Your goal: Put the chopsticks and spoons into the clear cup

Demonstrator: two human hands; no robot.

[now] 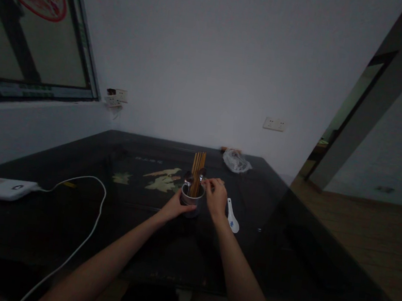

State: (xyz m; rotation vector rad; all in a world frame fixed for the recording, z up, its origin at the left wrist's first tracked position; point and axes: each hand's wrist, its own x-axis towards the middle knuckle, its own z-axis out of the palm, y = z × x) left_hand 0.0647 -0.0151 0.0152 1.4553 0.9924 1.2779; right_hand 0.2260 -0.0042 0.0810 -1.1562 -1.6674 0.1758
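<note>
A cup (189, 201) stands on the dark table in front of me, holding several wooden chopsticks (197, 169) upright. Two shiny metal spoons lean in it with their bowls up, a left spoon (188, 178) and a right spoon (202, 173). My left hand (175, 207) is wrapped round the cup's near left side, thumb across the front. At the cup's right rim, my right hand (216, 196) has its fingers pinched beside the right spoon; what lies between the fingertips is too dim to make out. A white ceramic spoon (232, 218) rests on the table right of my right wrist.
The dark table (131, 239) meets a white wall (211, 64). A crumpled clear plastic bag (236, 161) lies at the back right. At the left, a white power bank (2, 188) trails a white cable (101, 206) over the near edge. A dark flat object (313, 254) lies at right.
</note>
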